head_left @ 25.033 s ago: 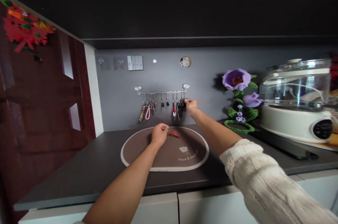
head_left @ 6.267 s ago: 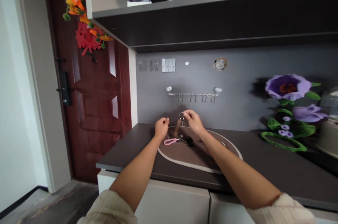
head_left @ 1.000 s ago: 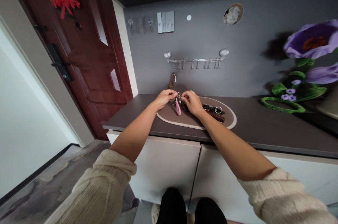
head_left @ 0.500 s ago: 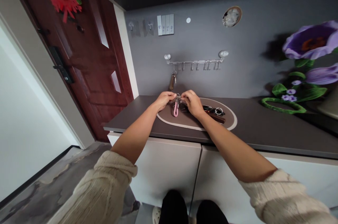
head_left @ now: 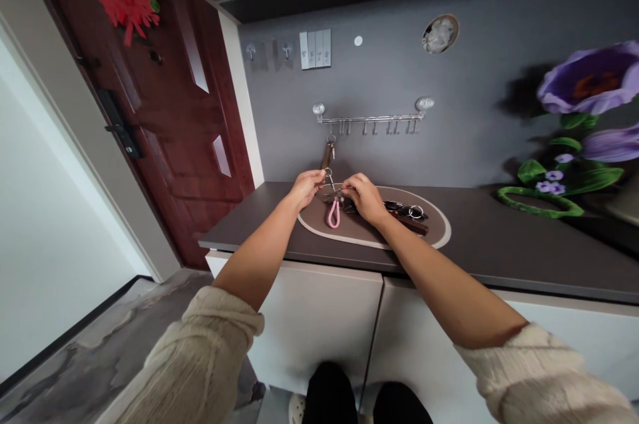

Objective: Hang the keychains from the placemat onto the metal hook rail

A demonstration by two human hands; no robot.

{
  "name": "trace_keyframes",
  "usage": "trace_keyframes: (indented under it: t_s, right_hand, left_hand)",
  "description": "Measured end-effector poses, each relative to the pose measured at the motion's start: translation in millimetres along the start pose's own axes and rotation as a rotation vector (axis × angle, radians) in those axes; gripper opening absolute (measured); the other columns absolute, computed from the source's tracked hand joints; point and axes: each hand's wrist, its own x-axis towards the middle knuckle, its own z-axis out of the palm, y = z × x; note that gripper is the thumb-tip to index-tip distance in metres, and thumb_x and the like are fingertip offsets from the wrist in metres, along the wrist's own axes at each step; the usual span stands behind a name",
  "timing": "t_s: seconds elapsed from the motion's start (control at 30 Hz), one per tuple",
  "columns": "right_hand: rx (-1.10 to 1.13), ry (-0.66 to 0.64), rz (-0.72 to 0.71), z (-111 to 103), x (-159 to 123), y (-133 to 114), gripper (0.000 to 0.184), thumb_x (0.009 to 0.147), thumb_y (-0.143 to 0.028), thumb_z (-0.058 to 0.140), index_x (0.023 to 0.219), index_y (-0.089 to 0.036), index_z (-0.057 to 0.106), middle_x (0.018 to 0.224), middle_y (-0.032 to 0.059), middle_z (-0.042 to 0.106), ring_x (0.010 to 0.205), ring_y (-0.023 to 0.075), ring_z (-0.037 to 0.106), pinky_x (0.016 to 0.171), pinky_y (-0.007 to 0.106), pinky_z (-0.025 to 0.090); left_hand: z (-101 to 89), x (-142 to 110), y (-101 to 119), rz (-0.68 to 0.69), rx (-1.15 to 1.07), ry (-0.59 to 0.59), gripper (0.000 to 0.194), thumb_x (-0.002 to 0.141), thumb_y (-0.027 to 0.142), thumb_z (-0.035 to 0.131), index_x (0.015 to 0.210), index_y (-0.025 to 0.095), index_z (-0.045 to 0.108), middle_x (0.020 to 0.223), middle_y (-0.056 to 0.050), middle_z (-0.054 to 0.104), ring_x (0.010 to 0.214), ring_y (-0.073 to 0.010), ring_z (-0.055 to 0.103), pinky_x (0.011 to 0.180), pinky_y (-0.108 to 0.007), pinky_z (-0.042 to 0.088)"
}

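Observation:
My left hand (head_left: 305, 188) and my right hand (head_left: 360, 198) sit above a brown oval mat (head_left: 314, 219) with a cream rim. My left fingertips pinch a small metal key ring (head_left: 328, 176). A brown leather fob (head_left: 327, 156) stands just above that ring. A pink braided loop strap (head_left: 333, 213) hangs below the gap between my hands, and its upper end meets a dark key bunch under my right fingers. Farther right on the mat lies a dark key bunch with silver rings (head_left: 405, 212), beside a brown strap (head_left: 415, 227).
A steel hook rail (head_left: 369, 119) with bare hooks is fixed to the grey wall above the dark countertop (head_left: 249, 217). A purple fabric flower (head_left: 589, 88) stands at the right. A dark red door (head_left: 200, 144) rises at the left.
My hands have drawn slightly apart. The left one has moved up and left, lifting the small ring and brown fob, while the pink strap has swung right and now hangs straighter.

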Motion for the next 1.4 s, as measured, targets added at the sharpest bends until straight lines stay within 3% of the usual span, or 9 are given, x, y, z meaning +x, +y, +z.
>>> trace_keyframes:
  t_s: [0.17, 0.37, 0.53, 0.77, 1.07, 1.2, 1.4]
  right_hand:
    - [-0.026, 0.011, 0.050, 3, 0, 7, 0.009, 0.076, -0.016, 0.046, 0.077, -0.018, 0.055, 0.081, 0.0033, 0.051, 0.076, 0.0140, 0.047, 0.070, 0.025, 0.037]
    - [-0.154, -0.066, 0.152, 9, -2, 17, 0.010, 0.075, -0.015, 0.049, 0.075, -0.017, 0.058, 0.077, 0.0044, 0.057, 0.075, 0.0149, 0.050, 0.069, 0.026, 0.036]
    - [-0.196, -0.098, 0.135, 9, -3, 17, 0.014, 0.077, -0.015, 0.047, 0.079, -0.017, 0.061, 0.083, 0.0075, 0.061, 0.079, 0.0165, 0.052, 0.075, 0.029, 0.037]
    - [0.085, 0.094, 0.173, 1, 3, -1, 0.019, 0.078, -0.027, 0.046, 0.087, -0.017, 0.059, 0.087, 0.0060, 0.061, 0.078, 0.0144, 0.053, 0.074, 0.029, 0.040]
    - [0.261, 0.141, 0.214, 7, 7, 2, 0.023, 0.076, -0.037, 0.046, 0.078, -0.017, 0.057, 0.080, 0.0039, 0.060, 0.075, 0.0147, 0.053, 0.072, 0.029, 0.042]
    - [0.234, 0.156, 0.219, 4, 7, 2, 0.023, 0.077, -0.038, 0.046, 0.075, -0.018, 0.057, 0.077, 0.0040, 0.059, 0.074, 0.0156, 0.053, 0.071, 0.029, 0.042]
    - [0.179, 0.206, 0.230, -2, 18, -4, 0.021, 0.075, -0.035, 0.047, 0.071, -0.017, 0.058, 0.076, 0.0050, 0.061, 0.073, 0.0167, 0.054, 0.070, 0.030, 0.041]
  left_hand:
    - [-2.8, 1, 2, 0.033, -0.038, 0.030, 0.010, 0.066, 0.021, 0.063, 0.069, 0.013, 0.058, 0.064, 0.000, 0.056, 0.060, -0.0067, 0.048, 0.060, -0.021, 0.033]
    - [-0.8, -1, 2, 0.068, -0.023, -0.036, 0.014, 0.065, 0.025, 0.064, 0.071, 0.014, 0.059, 0.068, 0.001, 0.057, 0.063, -0.0065, 0.047, 0.062, -0.020, 0.033]
    - [4.2, -3, 0, 0.065, 0.009, -0.067, 0.020, 0.060, 0.027, 0.068, 0.072, 0.014, 0.058, 0.067, 0.002, 0.055, 0.061, -0.0059, 0.045, 0.060, -0.019, 0.031]
    - [12.0, -8, -2, 0.057, 0.044, -0.181, 0.031, 0.055, 0.035, 0.070, 0.071, 0.013, 0.055, 0.067, 0.002, 0.053, 0.061, -0.0070, 0.046, 0.060, -0.021, 0.034]
    - [16.2, -7, -12, 0.069, 0.066, -0.246, 0.031, 0.055, 0.037, 0.070, 0.071, 0.014, 0.057, 0.067, 0.002, 0.053, 0.059, -0.0067, 0.046, 0.059, -0.021, 0.034]
    - [18.8, -9, -9, 0.099, 0.123, -0.191, 0.031, 0.055, 0.038, 0.070, 0.073, 0.015, 0.060, 0.067, 0.001, 0.055, 0.058, -0.0068, 0.046, 0.058, -0.021, 0.034]
    - [19.2, -8, -5, 0.243, 0.275, 0.000, 0.029, 0.062, 0.040, 0.064, 0.076, 0.015, 0.063, 0.067, -0.001, 0.059, 0.060, -0.0100, 0.047, 0.059, -0.023, 0.034]
